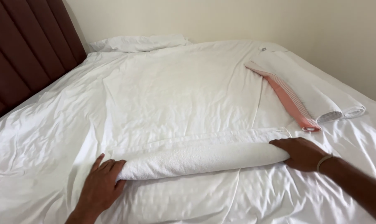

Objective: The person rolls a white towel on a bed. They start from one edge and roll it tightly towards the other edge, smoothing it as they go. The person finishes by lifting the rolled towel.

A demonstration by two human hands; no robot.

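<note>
Big bed w/ a rumpled white sheet fills nearly everything; dark red padded headboard on its far-left side, white pillow up by the wall end.

On the sheet's near part lies a white towel roll, rolled tight into a long tube. Its long axis runs approx. left-right across the bed, right end a bit farther up the bed than the left, so it points slightly uphill twd the right. A flat unrolled strip of the same towel lies just beyond the roll, touching it.

Further up the bed from the roll's right end: a 2nd folded white towel w/ a pink band along its edge, lying diagonally, well apart from the roll.

Left hand comes in from the bed's near edge, palm down on the sheet, fingers together and curled vs. the roll's left end, touching it. Right hand reaches in from the right, forearm angled, thin band on the wrist, fingers together and cupped over the roll's right end, pressing on it rather than clamping it.
</note>
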